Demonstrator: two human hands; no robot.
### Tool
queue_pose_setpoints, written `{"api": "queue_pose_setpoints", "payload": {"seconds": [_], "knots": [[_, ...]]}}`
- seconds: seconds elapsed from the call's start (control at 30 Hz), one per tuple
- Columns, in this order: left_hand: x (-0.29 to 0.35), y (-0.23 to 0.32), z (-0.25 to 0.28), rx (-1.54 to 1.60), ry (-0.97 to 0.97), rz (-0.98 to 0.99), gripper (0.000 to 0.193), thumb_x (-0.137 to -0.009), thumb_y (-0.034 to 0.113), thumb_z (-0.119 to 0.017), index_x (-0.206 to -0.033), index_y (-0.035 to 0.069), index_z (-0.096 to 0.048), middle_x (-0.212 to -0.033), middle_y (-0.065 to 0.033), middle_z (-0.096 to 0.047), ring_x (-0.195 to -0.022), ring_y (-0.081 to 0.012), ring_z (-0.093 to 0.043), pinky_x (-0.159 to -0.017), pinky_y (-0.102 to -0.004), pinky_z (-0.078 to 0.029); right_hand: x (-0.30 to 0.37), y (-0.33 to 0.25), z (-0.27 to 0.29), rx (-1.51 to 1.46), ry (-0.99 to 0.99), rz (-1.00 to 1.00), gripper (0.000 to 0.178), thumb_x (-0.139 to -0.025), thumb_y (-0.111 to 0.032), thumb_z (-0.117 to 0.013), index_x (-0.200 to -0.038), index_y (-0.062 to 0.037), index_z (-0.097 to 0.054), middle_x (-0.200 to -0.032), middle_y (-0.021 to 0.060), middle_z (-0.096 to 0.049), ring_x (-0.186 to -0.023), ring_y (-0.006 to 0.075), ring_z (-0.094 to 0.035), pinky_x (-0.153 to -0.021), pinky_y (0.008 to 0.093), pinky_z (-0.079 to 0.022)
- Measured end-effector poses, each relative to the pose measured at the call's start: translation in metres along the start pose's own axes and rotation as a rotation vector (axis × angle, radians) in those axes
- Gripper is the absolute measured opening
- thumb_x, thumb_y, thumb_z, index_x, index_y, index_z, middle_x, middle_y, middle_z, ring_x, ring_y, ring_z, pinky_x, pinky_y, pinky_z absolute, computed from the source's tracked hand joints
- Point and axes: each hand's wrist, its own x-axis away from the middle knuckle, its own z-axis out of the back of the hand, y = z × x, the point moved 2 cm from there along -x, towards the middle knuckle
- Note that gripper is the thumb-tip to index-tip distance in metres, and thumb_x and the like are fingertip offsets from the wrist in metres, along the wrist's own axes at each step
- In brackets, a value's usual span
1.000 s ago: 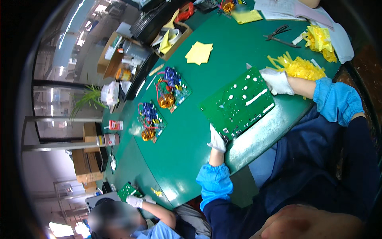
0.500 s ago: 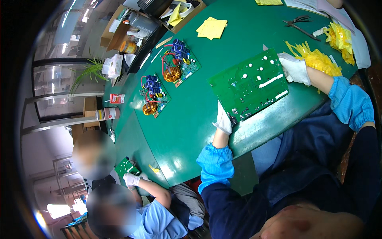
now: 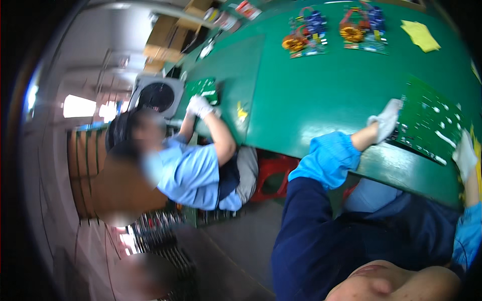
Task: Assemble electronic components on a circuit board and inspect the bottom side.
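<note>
A large green circuit board (image 3: 429, 120) is held over the table's near edge at the right, its underside with white blobs facing me. My left hand (image 3: 386, 121), in a white glove, grips its left edge. At its lower right edge, my right hand (image 3: 465, 154), gloved too, is closed on the board. Blue sleeve covers reach over both forearms. The parts on the board's other side are mostly hidden, and the picture is a little blurred.
Two circuit boards (image 3: 305, 35) with copper coils and blue capacitors lie on the green table (image 3: 296, 95). Yellow paper (image 3: 420, 36) lies to their right. At the left a co-worker (image 3: 193, 175) in light blue handles another green board (image 3: 201, 86). A red stool (image 3: 273, 175) stands below the table.
The view has swung left, so the table's things sit farther right and more of the co-worker shows. Both my hands still hold the board, which appears turned in the picture.
</note>
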Motion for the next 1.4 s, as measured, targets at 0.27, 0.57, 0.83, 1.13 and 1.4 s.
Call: {"api": "queue_pose_setpoints", "payload": {"seconds": [0.27, 0.57, 0.83, 1.13, 1.4], "knots": [[0.007, 0.089, -0.036, -0.269, 0.165, 0.442, 0.045, -0.092, 0.04, -0.025, -0.12, 0.01, -0.041, -0.107, -0.0042, -0.051, -0.094, -0.0143, -0.049, -0.084, -0.0268, -0.038, 0.023, -0.021, -0.025, -0.356, -0.044, 0.071, 0.037, -0.095, -0.027, -0.033, -0.118, -0.0018, -0.045, -0.107, 0.0043, -0.054, -0.095, 0.0123, -0.051, -0.084, 0.0243, -0.041], [0.021, 0.061, -0.027, 0.037, 0.219, 0.237, 0.056, -0.096, 0.04, -0.024, -0.137, 0.003, -0.021, -0.135, -0.0077, -0.03, -0.122, -0.0179, -0.031, -0.104, -0.0268, -0.021, 0.038, -0.051, -0.048, -0.159, 0.068, -0.062, 0.027, -0.089, -0.026, -0.032, -0.093, -0.0048, -0.049, -0.074, 0.0053, -0.043, -0.061, 0.0158, -0.039, -0.053, 0.0305, -0.036], [0.005, 0.02, -0.005, 0.145, 0.18, 0.382, 0.055, -0.093, 0.045, -0.028, -0.125, 0.002, -0.04, -0.116, -0.0164, -0.051, -0.098, -0.0323, -0.056, -0.084, -0.0456, -0.047, 0.057, -0.071, -0.04, 0.012, -0.071, 0.012, 0.042, -0.087, -0.053, -0.038, -0.09, -0.0126, -0.05, -0.068, -0.0012, -0.038, -0.054, 0.0095, -0.034, -0.042, 0.0266, -0.029], [0.001, 0.027, -0.007, 0.205, 0.205, 0.408, 0.054, -0.093, 0.044, -0.028, -0.125, 0.002, -0.04, -0.117, -0.0169, -0.051, -0.098, -0.033, -0.056, -0.084, -0.0466, -0.047, 0.049, -0.065, -0.039, 0.019, -0.104, 0.009, 0.041, -0.086, -0.052, -0.04, -0.087, -0.0115, -0.047, -0.069, 0.0015, -0.038, -0.059, 0.0124, -0.035, -0.047, 0.0286, -0.029], [0.003, 0.037, -0.008, 0.252, 0.271, 0.416, 0.053, -0.093, 0.043, -0.028, -0.125, 0.002, -0.04, -0.117, -0.0172, -0.051, -0.098, -0.0334, -0.055, -0.084, -0.0472, -0.047, 0.049, -0.063, -0.039, 0.011, -0.115, 0.012, 0.045, -0.086, -0.054, -0.038, -0.086, -0.0097, -0.046, -0.069, 0.0019, -0.04, -0.06, 0.0135, -0.037, -0.049, 0.0299, -0.031]]}}
